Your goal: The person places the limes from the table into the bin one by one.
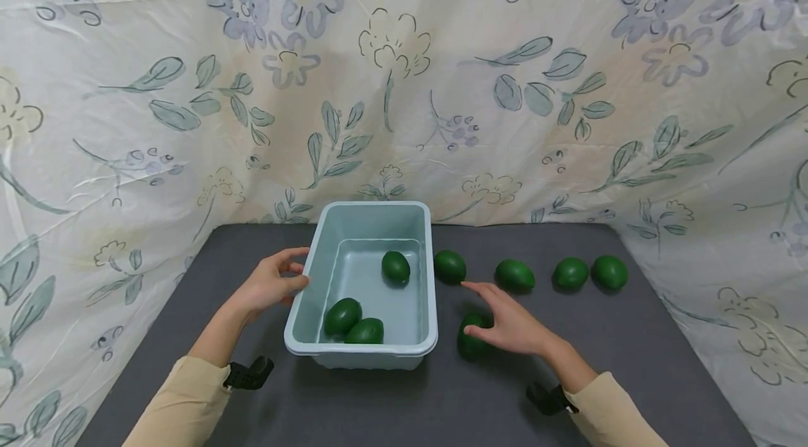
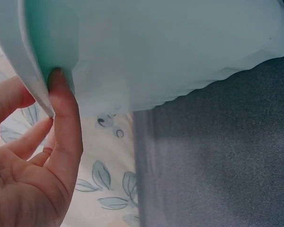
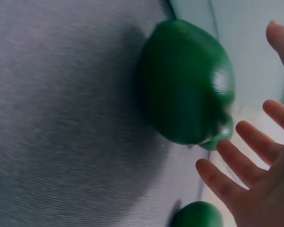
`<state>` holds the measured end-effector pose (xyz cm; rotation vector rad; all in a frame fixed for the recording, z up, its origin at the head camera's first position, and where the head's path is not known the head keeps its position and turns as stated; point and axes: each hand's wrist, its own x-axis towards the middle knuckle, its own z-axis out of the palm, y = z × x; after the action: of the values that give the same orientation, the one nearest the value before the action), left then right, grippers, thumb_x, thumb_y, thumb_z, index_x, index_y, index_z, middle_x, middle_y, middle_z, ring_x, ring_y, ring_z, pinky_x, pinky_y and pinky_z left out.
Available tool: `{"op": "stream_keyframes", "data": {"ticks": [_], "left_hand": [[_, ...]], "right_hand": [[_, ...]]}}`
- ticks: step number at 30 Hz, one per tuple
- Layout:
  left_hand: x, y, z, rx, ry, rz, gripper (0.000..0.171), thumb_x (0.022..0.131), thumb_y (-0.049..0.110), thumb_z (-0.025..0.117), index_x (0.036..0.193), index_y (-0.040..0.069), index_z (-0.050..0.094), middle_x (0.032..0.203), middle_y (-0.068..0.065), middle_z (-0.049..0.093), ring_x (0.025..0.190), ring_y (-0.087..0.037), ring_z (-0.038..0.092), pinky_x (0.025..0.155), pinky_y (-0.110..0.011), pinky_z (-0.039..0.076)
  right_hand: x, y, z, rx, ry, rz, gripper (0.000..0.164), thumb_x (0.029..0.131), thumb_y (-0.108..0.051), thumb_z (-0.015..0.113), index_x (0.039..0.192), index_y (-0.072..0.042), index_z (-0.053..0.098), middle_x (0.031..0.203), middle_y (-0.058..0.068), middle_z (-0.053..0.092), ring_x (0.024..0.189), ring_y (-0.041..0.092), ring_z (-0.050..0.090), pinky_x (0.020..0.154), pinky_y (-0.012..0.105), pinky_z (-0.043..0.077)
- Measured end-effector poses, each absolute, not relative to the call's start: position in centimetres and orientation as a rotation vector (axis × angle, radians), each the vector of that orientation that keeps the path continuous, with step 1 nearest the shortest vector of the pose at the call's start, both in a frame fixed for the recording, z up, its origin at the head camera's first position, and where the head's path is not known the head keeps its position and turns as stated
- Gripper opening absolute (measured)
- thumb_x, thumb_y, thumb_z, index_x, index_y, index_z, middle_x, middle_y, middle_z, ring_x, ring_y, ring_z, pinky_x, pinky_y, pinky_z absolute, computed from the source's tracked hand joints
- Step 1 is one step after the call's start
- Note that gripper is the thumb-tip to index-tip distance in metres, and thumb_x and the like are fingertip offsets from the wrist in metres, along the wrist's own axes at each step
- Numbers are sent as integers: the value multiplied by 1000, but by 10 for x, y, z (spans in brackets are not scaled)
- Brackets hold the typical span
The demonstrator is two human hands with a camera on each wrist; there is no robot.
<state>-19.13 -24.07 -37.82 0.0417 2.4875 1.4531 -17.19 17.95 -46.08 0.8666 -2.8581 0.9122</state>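
A pale blue-green plastic bin (image 1: 362,356) stands on the table with three dark green, lime-like fruits in it, one (image 1: 395,269) towards the back right and two near the front. My left hand (image 1: 273,283) pinches the bin's left rim between thumb and fingers, and the left wrist view shows this hand (image 2: 33,175) close up at the rim. Spread fingers on my right hand (image 1: 511,321) hover over a green fruit (image 1: 472,345) just right of the bin. In the right wrist view that fruit (image 3: 184,80) lies apart from the outstretched hand (image 3: 265,175).
Several more green fruits lie in a row along the back right, among them one (image 1: 450,267) beside the bin, another (image 1: 514,276) and one at the far end (image 1: 609,273). The dark grey table (image 1: 353,412) backs onto a flowered cloth (image 1: 404,145).
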Motion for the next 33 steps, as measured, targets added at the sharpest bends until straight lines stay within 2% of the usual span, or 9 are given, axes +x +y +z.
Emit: {"op": "stream_keyframes", "data": {"ticks": [8,15,20,33], "left_hand": [[-191,-241,-378,40,2488,1459,60,88,10,59,142,9,32,112,-19,51,84,-22,60,68,-39,55],[-191,-241,-379,30,2494,1453,60,88,10,59,142,9,32,111,-19,51,84,-22,59,67,-38,55],[-191,-240,-379,31,2491,1457,59,88,10,59,141,9,33,110,-19,51,83,-21,59,66,-37,55],[-190,-240,-380,24,2495,1467,59,87,9,59,140,8,34,109,-19,51,82,-22,59,67,-39,55]], "right_hand": [[-165,183,-471,817,-2873,966,70,77,-36,73,136,-16,42,128,8,49,113,27,52,88,45,45],[-159,185,-478,789,-2889,975,68,77,-44,70,132,-12,47,121,10,52,104,20,54,83,39,48],[-155,184,-485,772,-2906,979,67,77,-45,70,131,-13,47,118,4,51,99,14,53,80,35,48],[-153,179,-494,786,-2891,1010,59,76,-29,74,127,-13,49,115,3,50,93,15,54,73,31,49]]}}
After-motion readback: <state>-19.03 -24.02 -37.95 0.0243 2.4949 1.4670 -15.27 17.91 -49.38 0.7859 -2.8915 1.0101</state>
